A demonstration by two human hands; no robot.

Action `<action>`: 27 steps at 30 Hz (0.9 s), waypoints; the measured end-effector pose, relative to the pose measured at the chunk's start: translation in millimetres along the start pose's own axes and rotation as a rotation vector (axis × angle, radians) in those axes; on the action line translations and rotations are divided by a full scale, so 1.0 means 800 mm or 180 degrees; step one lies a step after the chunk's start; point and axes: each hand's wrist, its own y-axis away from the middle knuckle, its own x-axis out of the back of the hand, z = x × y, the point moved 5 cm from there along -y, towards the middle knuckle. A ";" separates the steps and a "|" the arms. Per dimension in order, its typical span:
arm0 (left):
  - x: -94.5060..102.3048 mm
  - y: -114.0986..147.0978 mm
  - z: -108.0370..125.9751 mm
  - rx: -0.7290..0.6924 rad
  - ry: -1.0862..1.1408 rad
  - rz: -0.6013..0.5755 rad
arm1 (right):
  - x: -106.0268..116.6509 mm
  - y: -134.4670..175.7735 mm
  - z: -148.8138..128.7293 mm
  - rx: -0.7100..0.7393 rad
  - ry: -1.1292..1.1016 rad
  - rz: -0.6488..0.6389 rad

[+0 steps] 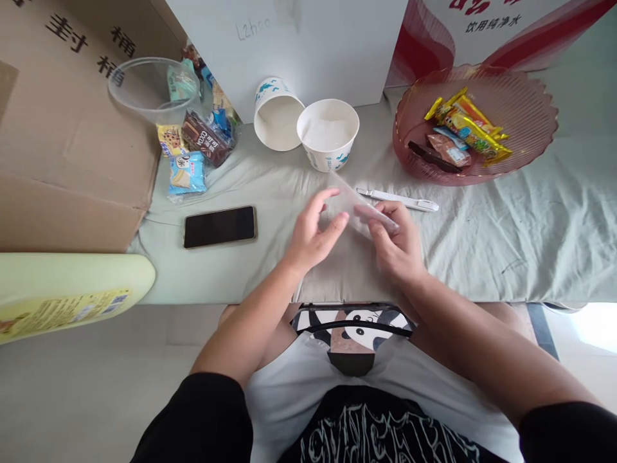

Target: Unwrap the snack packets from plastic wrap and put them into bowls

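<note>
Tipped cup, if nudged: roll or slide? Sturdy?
Likely rolls in an arc: the cup lies on its side and tapers. Probably light and easily dented, given its thin wall. The wrinkled cloth may slow it.

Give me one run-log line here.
right hand: holds thin translucent plastic film; left hand: open at film's edge, contact unclear; nearby: slim white tool

You wore a black T-shirt (pixel 354 397) with jagged, pale outlined lettering (pixel 380 432) across its front. Its sleeves (pixel 202 411) were short, loose and plain black, and your shorts (pixel 284 386) were light grey, softly creased.
</note>
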 end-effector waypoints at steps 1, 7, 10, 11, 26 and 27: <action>-0.010 0.002 -0.001 0.0066 0.0202 -0.0255 | -0.004 0.002 -0.002 0.0025 -0.0060 -0.0094; -0.036 0.005 0.001 0.0444 0.1027 -0.0946 | -0.021 0.003 0.002 -0.0068 -0.0732 -0.0644; -0.034 0.001 -0.003 0.0511 0.1101 -0.0561 | -0.018 -0.001 0.011 -0.0119 -0.0954 -0.0511; -0.034 0.000 -0.006 0.0562 0.1147 -0.0441 | -0.013 -0.003 0.013 -0.0104 -0.0913 -0.0308; -0.036 -0.008 -0.019 0.1014 0.1140 -0.0453 | 0.005 -0.025 0.025 -0.0618 -0.0837 0.0098; -0.032 -0.010 -0.021 0.0990 0.1039 -0.0355 | 0.007 -0.025 0.026 -0.0628 -0.0865 0.0134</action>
